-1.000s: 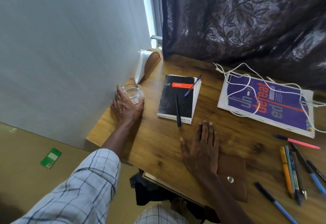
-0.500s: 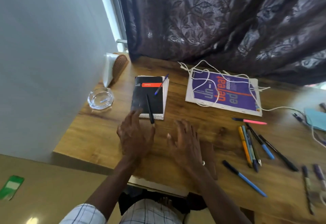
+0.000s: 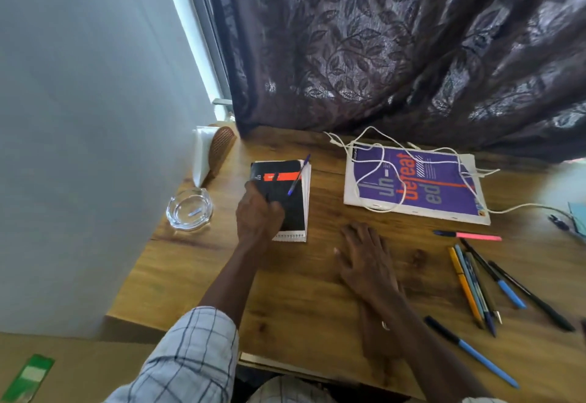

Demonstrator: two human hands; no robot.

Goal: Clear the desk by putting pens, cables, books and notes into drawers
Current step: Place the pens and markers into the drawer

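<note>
A black spiral notebook (image 3: 293, 212) with a red band lies on the wooden desk (image 3: 295, 304). My left hand (image 3: 258, 217) is over its left half, fingers curled round a black pen (image 3: 275, 177) that pokes out beyond them. A blue pen (image 3: 298, 175) lies across the notebook's top right corner. My right hand (image 3: 364, 260) lies flat on the desk, holding nothing. A purple book (image 3: 421, 187) sits further right with a white cable (image 3: 374, 164) looped over it. Several loose pens (image 3: 475, 285) lie at the right.
A glass ashtray (image 3: 189, 209) and a napkin holder (image 3: 215, 152) stand by the wall at the left. A pink pen (image 3: 469, 236) and a blue-and-black pen (image 3: 469, 352) lie apart. A brown wallet (image 3: 385, 326) is mostly hidden under my right forearm. A dark curtain (image 3: 380, 53) hangs behind.
My left hand left the ashtray, crossed to the notebook and closed on the black pen that lay there. My right hand stayed flat on the desk. The view swung right.
</note>
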